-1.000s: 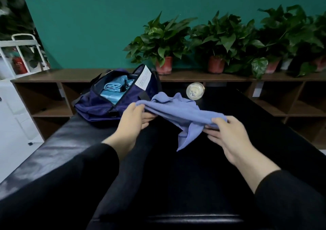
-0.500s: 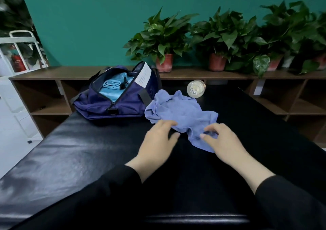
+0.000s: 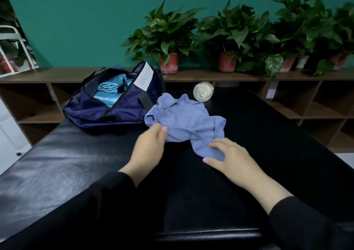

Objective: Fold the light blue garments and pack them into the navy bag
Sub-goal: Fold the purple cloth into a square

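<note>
on glossy black bench (image 3: 57, 163): crumpled soft blue garment (image 3: 185, 121), both hands touching.

Teal wall (image 3: 86, 19) behind brown cubby shelving (image 3: 210, 76) topped with potted plants (image 3: 168, 37); pale floor (image 3: 7, 134) at left.

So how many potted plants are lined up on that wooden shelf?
4 pots show: red pot behind the navy bag, red pot mid-shelf, red pot and white pot further right. Leaves may hide more at the far right.

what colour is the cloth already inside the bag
Light sky blue cloth, inside the open navy bag; head view.
</note>
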